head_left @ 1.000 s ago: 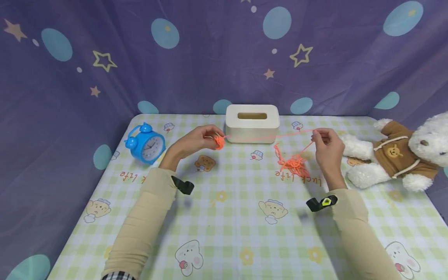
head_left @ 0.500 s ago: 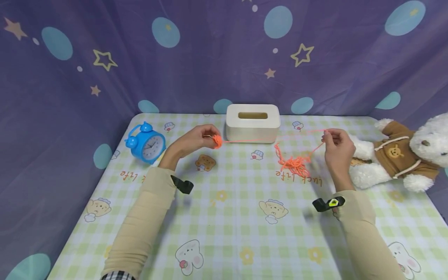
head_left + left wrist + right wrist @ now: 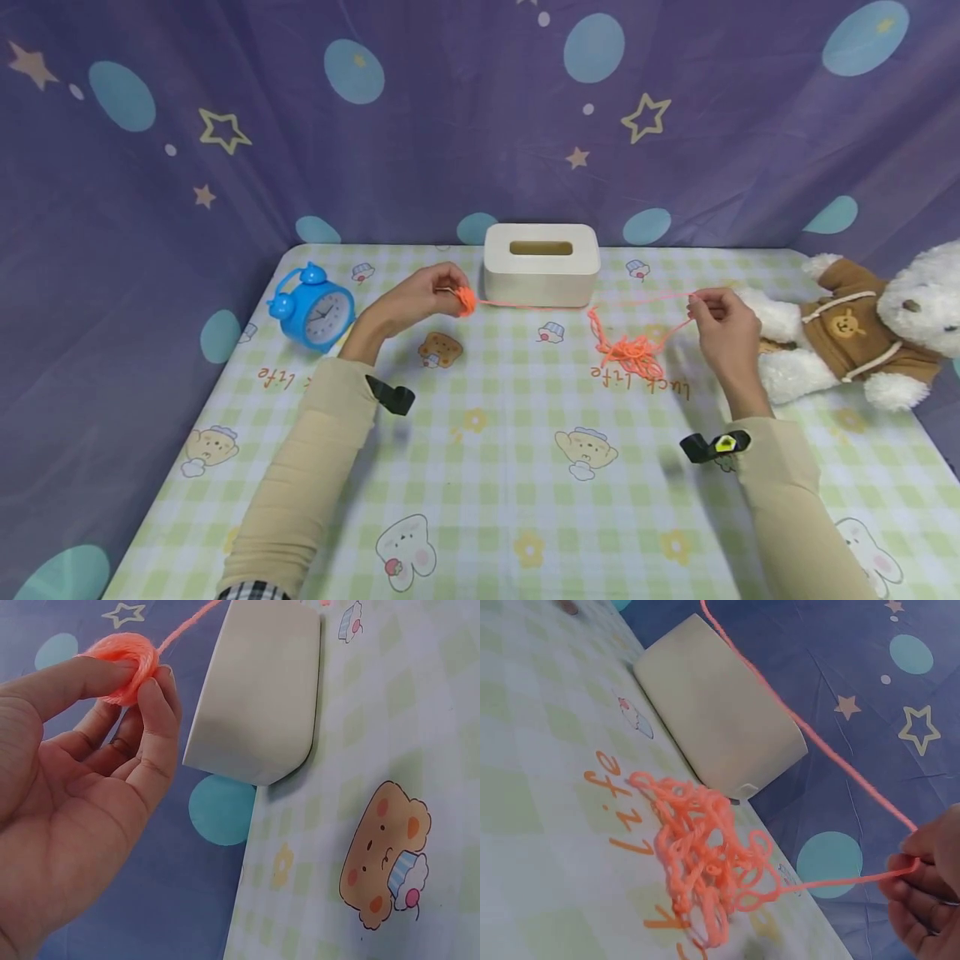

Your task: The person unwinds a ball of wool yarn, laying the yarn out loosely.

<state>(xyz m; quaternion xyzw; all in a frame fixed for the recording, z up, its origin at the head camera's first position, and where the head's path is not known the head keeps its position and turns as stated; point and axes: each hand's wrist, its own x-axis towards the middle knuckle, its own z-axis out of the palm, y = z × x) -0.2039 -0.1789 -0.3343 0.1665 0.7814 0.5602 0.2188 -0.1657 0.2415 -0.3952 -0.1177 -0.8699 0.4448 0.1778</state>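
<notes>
My left hand (image 3: 422,298) pinches a small wound ball of orange yarn (image 3: 129,666) between thumb and fingers, above the table left of the tissue box. From the ball a single strand (image 3: 525,305) runs across the front of the box to my right hand (image 3: 729,335). There the thumb and fingertips pinch the yarn, and it bends back down to a loose tangled heap of yarn (image 3: 705,855) on the tablecloth. In the right wrist view the strand (image 3: 840,761) looks fairly straight between the two hands.
A cream tissue box (image 3: 542,267) stands at the table's back edge, between the hands. The blue alarm clock (image 3: 318,312) is left of my left hand. A white teddy bear (image 3: 855,325) in a brown hoodie lies at the right, beside my right hand.
My right hand has moved right, then slightly down and toward me, still pinching the yarn. The strand hangs lower before the tissue box. The left hand has barely shifted.
</notes>
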